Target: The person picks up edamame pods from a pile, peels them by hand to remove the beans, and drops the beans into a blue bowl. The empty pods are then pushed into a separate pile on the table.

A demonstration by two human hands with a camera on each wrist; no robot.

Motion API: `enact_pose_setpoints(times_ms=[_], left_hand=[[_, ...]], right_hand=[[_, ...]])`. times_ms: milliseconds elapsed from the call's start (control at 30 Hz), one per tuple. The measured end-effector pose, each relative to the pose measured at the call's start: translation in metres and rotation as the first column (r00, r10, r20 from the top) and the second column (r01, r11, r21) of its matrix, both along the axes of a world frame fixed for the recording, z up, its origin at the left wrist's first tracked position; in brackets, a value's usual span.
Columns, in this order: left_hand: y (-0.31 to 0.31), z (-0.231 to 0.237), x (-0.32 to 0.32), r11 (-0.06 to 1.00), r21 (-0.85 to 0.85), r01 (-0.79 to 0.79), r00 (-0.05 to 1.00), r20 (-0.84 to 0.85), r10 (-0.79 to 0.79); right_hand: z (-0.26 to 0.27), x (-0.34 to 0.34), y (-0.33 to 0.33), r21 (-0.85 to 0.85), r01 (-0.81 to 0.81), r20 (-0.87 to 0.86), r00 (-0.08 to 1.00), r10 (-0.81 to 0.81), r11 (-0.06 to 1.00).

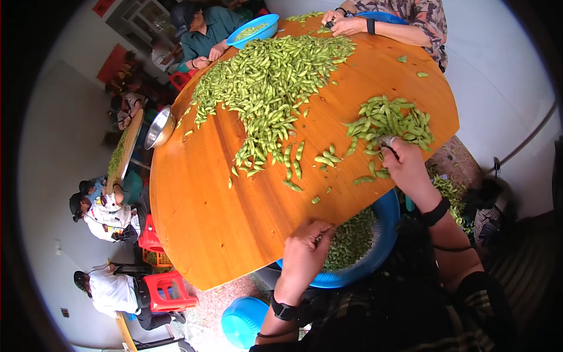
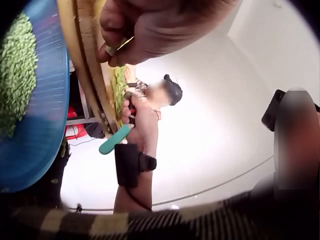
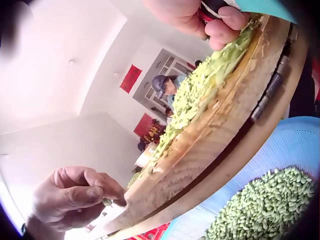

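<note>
My left hand (image 1: 306,249) is at the table's near edge, above the blue basin. Thumb and fingertips pinch a small green bean pod (image 2: 119,46), mostly hidden by the fingers in the left wrist view. My right hand (image 1: 409,167) is beside the small heap of green pods (image 1: 390,120) at the table's right. Its fingers are curled round a teal-handled tool (image 2: 115,140), whose working end is hidden; I cannot tell its kind. Below the edge, the blue basin (image 1: 384,252) holds many shelled green beans (image 3: 262,207).
A large pile of pods (image 1: 275,76) spreads over the wooden table (image 1: 199,229), with loose pods near the edge. Two people work at the far side, beside a blue basin (image 1: 253,30). A metal bowl (image 1: 160,127) is at the left edge. Red stools (image 1: 167,291) stand beyond.
</note>
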State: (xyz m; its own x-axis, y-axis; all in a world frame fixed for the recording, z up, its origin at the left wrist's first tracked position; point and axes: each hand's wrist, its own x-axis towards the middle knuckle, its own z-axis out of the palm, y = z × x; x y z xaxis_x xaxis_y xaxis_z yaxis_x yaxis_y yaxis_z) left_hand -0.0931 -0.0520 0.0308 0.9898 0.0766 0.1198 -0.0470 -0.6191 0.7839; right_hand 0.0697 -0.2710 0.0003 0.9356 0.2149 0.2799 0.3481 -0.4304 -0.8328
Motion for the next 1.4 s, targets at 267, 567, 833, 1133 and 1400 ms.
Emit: enact_pose_setpoints(times_ms=[267, 567, 833, 1133, 1400], left_hand=[[0.043, -0.005, 0.062, 0.852, 0.458, -0.255, 0.965, 0.181, 0.191], [-0.019, 0.002, 0.061, 0.993, 0.096, -0.062, 0.969, 0.245, 0.037], [-0.011, 0.014, 0.103, 0.950, 0.284, -0.134, 0.951, 0.308, 0.042], [0.016, -0.003, 0.115, 0.962, 0.239, -0.136, 0.989, 0.097, 0.115], [-0.018, -0.006, 0.077, 1.000, -0.008, -0.014, 0.989, 0.144, 0.015]], right_hand=[[-0.011, 0.005, -0.004, 0.206, 0.021, -0.088, 0.996, -0.002, 0.978], [0.034, -0.038, 0.019, 0.539, -0.147, -0.511, 0.726, 0.461, 0.829], [0.000, 0.000, -0.006, 0.325, -0.055, -0.060, 0.995, 0.079, 0.944], [0.016, -0.021, -0.005, 0.248, -0.106, -0.219, 0.962, 0.162, 0.963], [0.038, -0.035, 0.031, 0.532, -0.284, -0.501, 0.655, 0.566, 0.798]])
